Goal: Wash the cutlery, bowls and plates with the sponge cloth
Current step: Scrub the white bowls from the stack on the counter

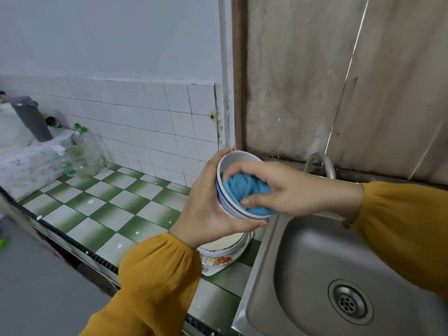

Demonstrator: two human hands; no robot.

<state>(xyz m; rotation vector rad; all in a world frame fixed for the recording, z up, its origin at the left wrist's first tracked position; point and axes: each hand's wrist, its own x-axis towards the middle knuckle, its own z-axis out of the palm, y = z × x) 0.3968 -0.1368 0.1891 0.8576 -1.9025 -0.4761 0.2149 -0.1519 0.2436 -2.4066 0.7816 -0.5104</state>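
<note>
left hand (206,202) gripping bowl (224,166), right hand (288,190) pressing blue cloth (244,190) inside

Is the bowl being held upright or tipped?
Tipped. The left hand holds the bowl steeply tilted, its mouth turned sideways toward the right hand, which presses the bunched blue cloth inside it.

Well to the left of the left hand (208,202), a clear bottle (86,154) with a green cap stands on the green-and-white tiled counter (97,204), with a grey pipe (31,117) behind it. Below the right hand (291,190) lies a steel sink (303,263). A curved tap (320,163) rises just beyond that hand.
</note>
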